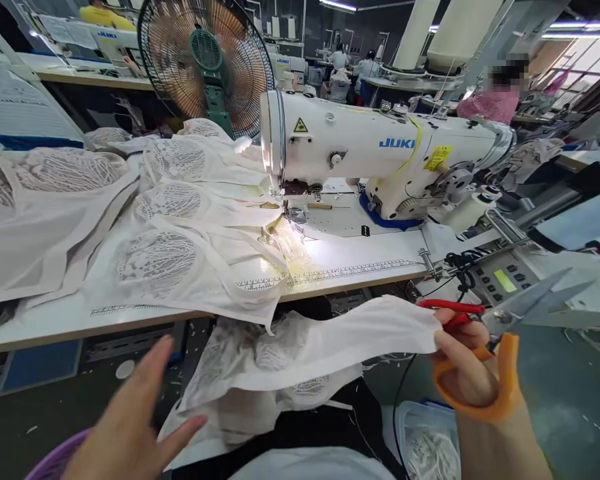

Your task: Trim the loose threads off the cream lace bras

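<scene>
In my right hand (467, 367), at the right, are scissors (510, 313) with orange and red handles, their blades parted and pointing right. The same hand pinches the end of a white lace bra (340, 340), which stretches leftward across my lap. My left hand (135, 420) hovers at the lower left, thumb and fingers apart, with nothing in it. More white lace bras (170, 260) lie overlapped on the table, left of the sewing machine (340, 140). One bra's edge reaches to the area by the machine's needle.
A printed ruler (330, 272) runs along the table's front edge. Behind the bras stands a large fan (207, 60). A control box (505, 280) is mounted at the right. Below are a plastic bin (405, 427) of white scraps and a purple basket (55, 457). People sit farther back.
</scene>
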`<state>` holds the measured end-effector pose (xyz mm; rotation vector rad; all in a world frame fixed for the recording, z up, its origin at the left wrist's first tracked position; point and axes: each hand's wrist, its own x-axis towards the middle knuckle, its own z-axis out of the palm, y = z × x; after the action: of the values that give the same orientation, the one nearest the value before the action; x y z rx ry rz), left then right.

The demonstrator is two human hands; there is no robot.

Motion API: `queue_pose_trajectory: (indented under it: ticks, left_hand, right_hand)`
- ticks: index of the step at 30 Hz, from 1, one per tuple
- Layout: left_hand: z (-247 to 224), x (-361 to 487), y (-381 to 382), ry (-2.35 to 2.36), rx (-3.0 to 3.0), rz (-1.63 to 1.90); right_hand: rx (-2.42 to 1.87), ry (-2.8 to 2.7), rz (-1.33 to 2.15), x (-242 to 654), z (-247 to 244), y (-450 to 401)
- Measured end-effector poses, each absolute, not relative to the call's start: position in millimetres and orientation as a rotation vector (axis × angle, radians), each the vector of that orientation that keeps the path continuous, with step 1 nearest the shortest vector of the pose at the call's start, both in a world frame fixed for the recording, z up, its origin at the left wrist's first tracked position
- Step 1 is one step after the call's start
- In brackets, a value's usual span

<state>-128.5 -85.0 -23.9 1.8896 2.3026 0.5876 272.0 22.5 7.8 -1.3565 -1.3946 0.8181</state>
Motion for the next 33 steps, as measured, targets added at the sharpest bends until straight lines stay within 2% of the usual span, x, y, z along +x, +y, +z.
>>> queue_pose_trajectory:
  ticks: [2, 7, 14, 19, 22, 28, 31, 33]
  left_hand:
    - [-43, -106, -68, 2.199, 1.798, 0.521]
    - [-70, -104, -50, 2.115, 1.227, 0.642]
    - [-64, -115, -59, 1.903, 0.964, 0.753]
    - [-50, -108, -63, 1.807, 0.902, 0.833]
    - [-52, -109, -67, 1.848, 0.861, 0.885]
    - [-59, -115, -66, 2.011, 1.296, 0.646]
    - [-40, -108, -73, 1.997, 1.551, 0.686]
    - [-17, -99, -84, 1.928, 1.789, 0.592]
  right_hand:
    - [-1.462, -1.336, 0.781, 288, 7, 17]
    - [-1.701, -1.393, 0.599, 309, 5, 8]
    - [-2.066, -1.975, 0.591, 296, -32, 28]
    - [-1.620, -2.052, 0.866, 241, -29, 38]
    - [-1.422, -2.065, 0.806, 197, -5, 56]
    - [-1.430, -2.267, 0.656, 114, 29, 105]
    - [-1.458, -2.282, 0.649, 95, 28, 119]
    - [-1.442, -2.295, 0.662, 94, 26, 124]
